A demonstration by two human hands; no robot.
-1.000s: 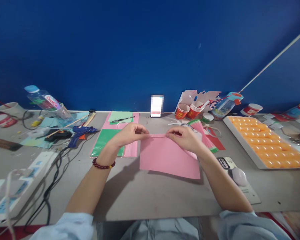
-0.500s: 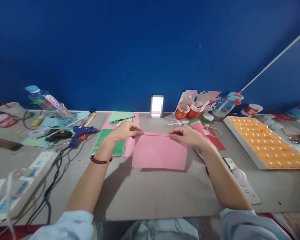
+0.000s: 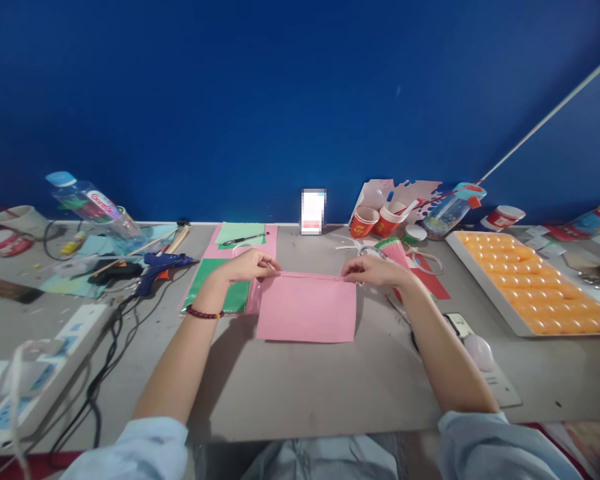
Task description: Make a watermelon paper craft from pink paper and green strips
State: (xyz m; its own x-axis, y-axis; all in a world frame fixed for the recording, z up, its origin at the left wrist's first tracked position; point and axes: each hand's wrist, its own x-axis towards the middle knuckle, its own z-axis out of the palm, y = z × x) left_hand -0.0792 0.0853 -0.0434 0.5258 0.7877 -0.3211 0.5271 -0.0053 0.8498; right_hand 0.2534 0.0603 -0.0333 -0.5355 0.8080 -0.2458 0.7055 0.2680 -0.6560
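Observation:
A pink sheet of paper (image 3: 306, 308) spans the space between my hands, with a narrow folded strip along its far edge. My left hand (image 3: 253, 266) pinches the far left corner, fingers closed on it. At the far right corner, my right hand (image 3: 373, 270) grips the same edge between thumb and fingers. The sheet's near edge hangs toward the grey table (image 3: 300, 393). Just left of the sheet, partly behind my left hand, lies a green packet (image 3: 217, 287) on pink paper. A black pen (image 3: 245, 239) rests on light green paper beyond it.
A blue glue gun (image 3: 155, 267), a white power strip (image 3: 45, 373) and dark cables occupy the left. On the right are red paper cups (image 3: 364, 221), a tray of orange balls (image 3: 530, 283) and a white plate-like item (image 3: 500, 387). A blurred phone-like screen (image 3: 313, 212) stands against the blue wall.
The pink sheet has shifted slightly left and lower. My right hand's grip now sits at its far right corner, and my left hand has moved a little left.

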